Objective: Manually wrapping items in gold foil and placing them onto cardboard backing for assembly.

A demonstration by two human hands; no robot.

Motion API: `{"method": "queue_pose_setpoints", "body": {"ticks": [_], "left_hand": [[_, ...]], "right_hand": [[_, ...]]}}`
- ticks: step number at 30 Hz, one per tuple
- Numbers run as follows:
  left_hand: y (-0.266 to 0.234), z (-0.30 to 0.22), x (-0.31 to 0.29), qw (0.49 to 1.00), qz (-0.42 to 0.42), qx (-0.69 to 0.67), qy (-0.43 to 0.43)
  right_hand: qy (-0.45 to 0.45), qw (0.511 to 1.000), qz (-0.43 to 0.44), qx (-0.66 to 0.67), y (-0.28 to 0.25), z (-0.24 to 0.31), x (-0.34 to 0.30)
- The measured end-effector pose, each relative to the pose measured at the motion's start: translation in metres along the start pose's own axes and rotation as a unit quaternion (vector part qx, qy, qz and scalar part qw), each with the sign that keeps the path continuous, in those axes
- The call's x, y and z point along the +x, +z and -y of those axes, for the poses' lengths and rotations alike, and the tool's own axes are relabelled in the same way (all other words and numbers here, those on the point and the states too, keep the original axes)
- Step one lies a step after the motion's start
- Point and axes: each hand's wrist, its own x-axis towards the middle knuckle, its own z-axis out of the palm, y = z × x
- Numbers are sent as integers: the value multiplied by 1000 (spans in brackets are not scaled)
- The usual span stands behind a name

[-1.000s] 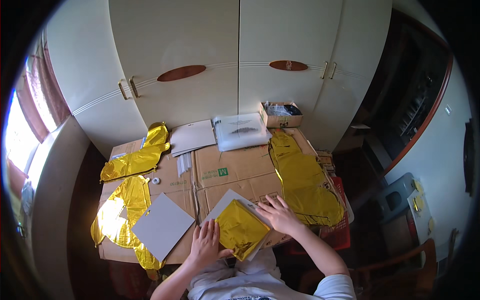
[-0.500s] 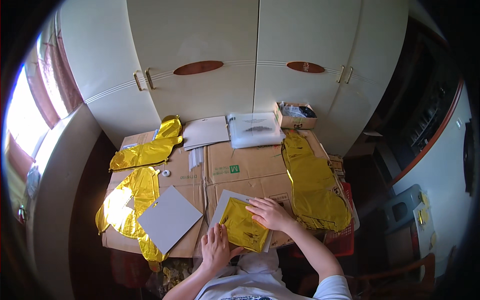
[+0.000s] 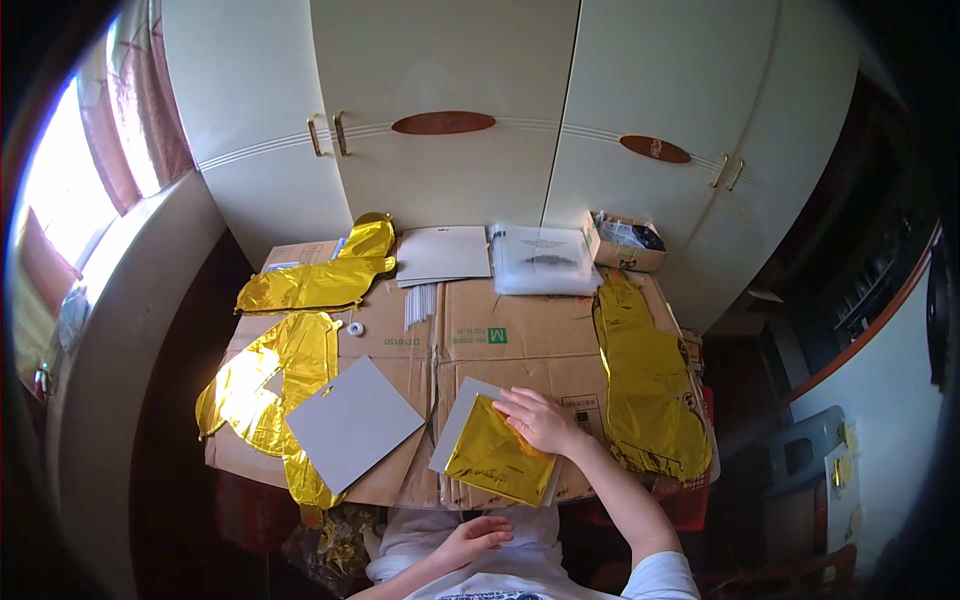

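Note:
A folded gold foil balloon (image 3: pixel 500 458) lies on a grey card (image 3: pixel 455 430) near the table's front edge. My right hand (image 3: pixel 540 420) rests flat on the foil's upper right part, fingers stretched out. Off the table, above my lap, my left hand (image 3: pixel 477 540) holds nothing, its fingers loosely extended. To the left lies another grey card (image 3: pixel 355 430) with a small hanging slot, turned at an angle and partly over a flat gold foil balloon (image 3: pixel 310 360). A long gold foil balloon (image 3: pixel 645 390) stretches along the table's right side.
Cardboard (image 3: pixel 520 345) covers the table. At the back are a gold foil balloon (image 3: pixel 315 285), stacked grey cards (image 3: pixel 443 252), white strips (image 3: pixel 421 305), clear plastic bags (image 3: pixel 542 262) and a small box (image 3: pixel 625 245). A small white roll (image 3: pixel 355 328) lies left. Cabinets stand behind.
My left hand has come off the foil and drawn back toward my lap. The right hand stays on the foil, which now looks flatter. The whole view has shifted slightly.

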Motion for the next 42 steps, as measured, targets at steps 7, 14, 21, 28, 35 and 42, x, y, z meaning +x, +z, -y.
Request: {"method": "queue_pose_setpoints", "body": {"ticks": [7, 14, 21, 28, 35, 42], "left_hand": [[2, 11, 10, 986, 16, -166, -21], [6, 12, 9, 981, -15, -194, -10], [-5, 28, 13, 986, -64, -155, 20], [-28, 50, 22, 992, -110, -61, 18], [-31, 37, 15, 990, -119, -53, 51], [-32, 39, -3, 985, -110, -49, 127]], "right_hand": [[-41, 999, 22, 16, 5, 35, -13], [-39, 997, 57, 20, 1, 40, -10], [38, 995, 29, -84, -46, -23, 82], [146, 935, -25, -321, -80, -169, 155], [230, 939, 29, -253, -100, -182, 169], [43, 948, -193, -250, -98, -144, 147]]}}
